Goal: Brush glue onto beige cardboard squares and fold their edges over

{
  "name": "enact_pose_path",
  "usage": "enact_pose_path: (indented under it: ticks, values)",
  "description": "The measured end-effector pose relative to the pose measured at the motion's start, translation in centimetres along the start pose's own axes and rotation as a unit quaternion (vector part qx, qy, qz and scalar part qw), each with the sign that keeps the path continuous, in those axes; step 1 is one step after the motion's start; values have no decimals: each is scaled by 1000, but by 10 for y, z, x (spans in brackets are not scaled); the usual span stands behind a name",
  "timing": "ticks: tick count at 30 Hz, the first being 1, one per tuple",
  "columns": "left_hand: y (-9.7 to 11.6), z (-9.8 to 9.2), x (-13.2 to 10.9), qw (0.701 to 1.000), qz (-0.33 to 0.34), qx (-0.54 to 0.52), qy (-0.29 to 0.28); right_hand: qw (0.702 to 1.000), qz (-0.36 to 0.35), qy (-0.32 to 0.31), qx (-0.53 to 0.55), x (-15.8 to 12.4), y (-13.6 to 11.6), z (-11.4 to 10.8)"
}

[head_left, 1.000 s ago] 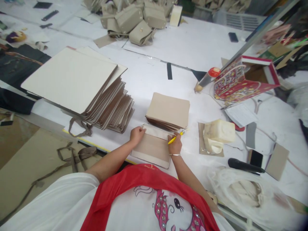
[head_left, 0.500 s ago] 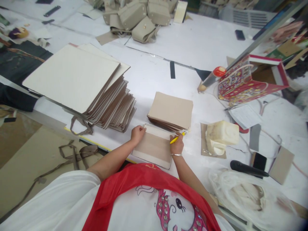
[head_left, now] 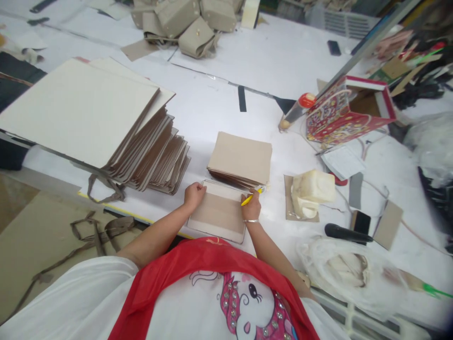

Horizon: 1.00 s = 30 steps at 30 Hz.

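A beige rectangular panel [head_left: 221,210] with rounded corners, dark edges and paler bands along its long sides lies at the table's front edge. My left hand [head_left: 194,196] is closed on its upper left corner. At the upper right corner is my right hand [head_left: 252,206], wrapped round a slim yellow-handled tool [head_left: 247,200] with a whitish, smeared end. Its fingertips are at the panel's edge; I cannot tell if they also grip it. Just behind the panel sits a stack of beige sheets [head_left: 242,156].
A tall pile of large boards [head_left: 81,108] stands left. Right are a whitish, cut-open container [head_left: 313,189] on a board, a red patterned paper bag [head_left: 350,113], a red-capped bottle [head_left: 297,111] and a plastic bag [head_left: 348,271]. Beige bags [head_left: 180,23] lie at the back.
The whole view has swung slightly right, so the table's things appear further left. Both hands keep nearly the same places on the panel, and the yellow-handled tool stays in my right hand.
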<state>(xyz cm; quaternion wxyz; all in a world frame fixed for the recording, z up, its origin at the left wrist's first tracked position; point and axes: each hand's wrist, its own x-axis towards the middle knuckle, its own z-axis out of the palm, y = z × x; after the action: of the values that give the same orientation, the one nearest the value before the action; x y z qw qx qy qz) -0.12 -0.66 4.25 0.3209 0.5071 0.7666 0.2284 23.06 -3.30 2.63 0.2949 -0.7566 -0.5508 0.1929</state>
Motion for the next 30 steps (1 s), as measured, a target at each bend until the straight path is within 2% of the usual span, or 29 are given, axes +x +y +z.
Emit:
enact_pose_path:
  ticks: [7,12,13,15,17,19,21,24,30]
  values:
    - [-5,4,1,1000,13,8,10,999,-11,23,26,0,4,-2]
    - [-6,-2,-4,996,34,61,54,999,16,51,5,-4,14,-17]
    - [-6,-4,-7,993,62,79,68,998,6,59,-4,-6,16,-19]
    - [-5,-6,-14,976,162,121,77,996,-40,68,-26,-13,19,-23]
    - [-4,-5,-21,943,283,168,54,991,-112,61,-51,-20,20,-22]
    - [-5,-1,-27,908,361,212,14,980,-180,36,-76,-27,21,-18]
    - [-6,5,-32,890,384,245,-11,971,-218,10,-101,-32,21,-14]
    - [-9,8,-35,879,393,270,-31,965,-227,-12,-133,-38,24,-10]
    - [-5,-1,-39,846,444,291,-57,957,-246,-14,-155,-45,23,-16]
